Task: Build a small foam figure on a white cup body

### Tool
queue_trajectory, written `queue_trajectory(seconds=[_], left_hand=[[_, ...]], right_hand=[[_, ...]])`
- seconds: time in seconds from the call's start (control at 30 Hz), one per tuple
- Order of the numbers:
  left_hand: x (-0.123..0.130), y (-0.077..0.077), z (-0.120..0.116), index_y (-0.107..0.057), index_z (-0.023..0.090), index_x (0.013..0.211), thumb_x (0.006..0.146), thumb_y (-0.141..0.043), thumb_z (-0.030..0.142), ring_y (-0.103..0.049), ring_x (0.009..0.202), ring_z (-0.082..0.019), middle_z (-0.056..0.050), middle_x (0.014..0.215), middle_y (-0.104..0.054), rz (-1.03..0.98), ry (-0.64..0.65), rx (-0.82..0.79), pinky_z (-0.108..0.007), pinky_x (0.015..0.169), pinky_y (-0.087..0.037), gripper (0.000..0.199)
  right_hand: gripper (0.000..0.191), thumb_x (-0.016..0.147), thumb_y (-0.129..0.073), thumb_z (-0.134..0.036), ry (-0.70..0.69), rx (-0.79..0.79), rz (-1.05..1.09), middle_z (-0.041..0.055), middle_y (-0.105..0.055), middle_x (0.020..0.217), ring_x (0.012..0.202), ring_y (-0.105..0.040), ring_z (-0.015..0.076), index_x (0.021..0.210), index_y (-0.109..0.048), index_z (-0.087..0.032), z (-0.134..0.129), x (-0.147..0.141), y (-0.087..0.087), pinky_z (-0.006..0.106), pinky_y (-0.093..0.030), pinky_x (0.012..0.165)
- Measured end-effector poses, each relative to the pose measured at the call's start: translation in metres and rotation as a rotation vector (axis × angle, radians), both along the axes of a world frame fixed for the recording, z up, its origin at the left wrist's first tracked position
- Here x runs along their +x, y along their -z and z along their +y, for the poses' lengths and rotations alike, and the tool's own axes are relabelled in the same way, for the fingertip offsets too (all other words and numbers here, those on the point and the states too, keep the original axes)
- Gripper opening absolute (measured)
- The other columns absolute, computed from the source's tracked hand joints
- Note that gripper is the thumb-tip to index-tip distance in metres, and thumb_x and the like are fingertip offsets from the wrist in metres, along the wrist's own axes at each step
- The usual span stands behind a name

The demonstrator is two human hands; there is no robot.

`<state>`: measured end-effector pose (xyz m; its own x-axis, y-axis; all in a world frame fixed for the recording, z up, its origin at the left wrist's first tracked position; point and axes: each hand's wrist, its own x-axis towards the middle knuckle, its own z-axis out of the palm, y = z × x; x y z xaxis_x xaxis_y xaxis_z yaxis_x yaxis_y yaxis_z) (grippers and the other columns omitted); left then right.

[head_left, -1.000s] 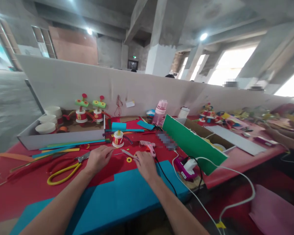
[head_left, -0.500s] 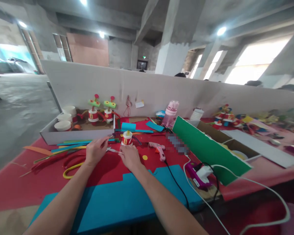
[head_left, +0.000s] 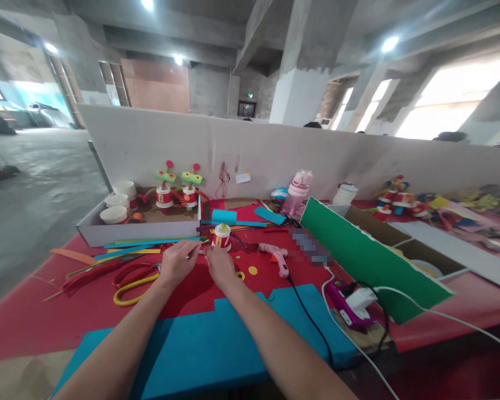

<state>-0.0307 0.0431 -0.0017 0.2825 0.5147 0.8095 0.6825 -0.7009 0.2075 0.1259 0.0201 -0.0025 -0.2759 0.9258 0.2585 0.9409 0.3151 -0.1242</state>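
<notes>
My left hand (head_left: 179, 262) is closed in a pinch over the red table. A small, thin yellow piece (head_left: 205, 242) shows at its fingertips. Close beside it, my right hand (head_left: 220, 265) has its fingers bent and pressed together; what they hold is hidden. Just beyond stands a red-and-white paper cup (head_left: 221, 238) with a yellow top and coiled dark purple strips (head_left: 238, 239) at its sides. Left of my hands lie scissors (head_left: 136, 289) with a yellow and a red handle. A yellow disc (head_left: 253, 270) and a black-and-yellow disc (head_left: 240, 275) rest to the right.
A pink glue gun (head_left: 277, 258) lies to the right, its cable running to a purple power strip (head_left: 350, 305). A shallow box (head_left: 141, 234) at left holds white cups and two cup figures. Paper strips (head_left: 133, 250) lie before it. A green panel (head_left: 370, 261) stands at right.
My hands have drawn closer together near the cup, and the pale metallic piece between them no longer shows. The black-and-yellow disc is now visible beside my right hand. The view has shifted slightly.
</notes>
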Motion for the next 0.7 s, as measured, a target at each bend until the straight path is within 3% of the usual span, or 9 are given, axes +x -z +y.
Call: queue_trajectory(seconds=[0.17,0.3,0.53,0.63,0.7], left_hand=[[0.002,0.002,-0.001,-0.071,0.021,0.097,0.091,-0.054,0.023,-0.069,0.081,-0.016,-0.004,0.090,-0.075,0.002,0.042,0.015,-0.024,0.076,-0.052,0.019],[0.002,0.004,0.001,-0.071,0.021,0.096,0.091,-0.053,0.024,-0.070,0.081,-0.016,-0.004,0.090,-0.075,-0.007,0.038,-0.001,-0.024,0.075,-0.053,0.018],[0.002,0.000,-0.001,-0.071,0.022,0.095,0.091,-0.052,0.025,-0.069,0.079,-0.015,-0.003,0.089,-0.075,0.016,0.027,-0.002,-0.023,0.074,-0.053,0.020],[0.003,0.000,-0.001,-0.072,0.022,0.095,0.091,-0.053,0.025,-0.070,0.079,-0.015,-0.002,0.090,-0.075,0.021,0.045,0.011,-0.024,0.075,-0.053,0.020],[0.003,0.002,0.000,-0.072,0.022,0.095,0.092,-0.052,0.026,-0.070,0.080,-0.016,-0.003,0.090,-0.075,0.037,0.032,0.022,-0.024,0.075,-0.053,0.020]], right_hand=[[0.022,0.093,-0.049,-0.019,0.131,-0.010,0.026,0.0106,-0.065,0.109,0.098,-0.063,0.0227,0.111,-0.061,-0.018,-0.011,0.018,-0.001,0.030,-0.047,0.077],[0.027,0.092,-0.047,-0.016,0.225,-0.117,0.005,0.0141,-0.063,0.114,0.092,-0.066,0.0238,0.116,-0.060,-0.015,-0.014,0.026,-0.003,0.032,-0.049,0.073],[0.034,0.092,-0.036,-0.006,0.104,-0.104,0.075,0.0142,-0.064,0.113,0.093,-0.066,0.0251,0.112,-0.062,-0.015,-0.003,0.002,-0.004,0.033,-0.051,0.072],[0.036,0.089,-0.040,-0.005,0.010,-0.070,0.293,0.0132,-0.060,0.123,0.097,-0.064,0.0230,0.116,-0.060,-0.017,0.000,0.000,0.001,0.033,-0.051,0.078],[0.030,0.088,-0.045,-0.008,-0.056,-0.046,0.555,0.0108,-0.062,0.121,0.098,-0.063,0.0204,0.110,-0.061,-0.019,0.001,0.004,0.006,0.032,-0.050,0.082]])
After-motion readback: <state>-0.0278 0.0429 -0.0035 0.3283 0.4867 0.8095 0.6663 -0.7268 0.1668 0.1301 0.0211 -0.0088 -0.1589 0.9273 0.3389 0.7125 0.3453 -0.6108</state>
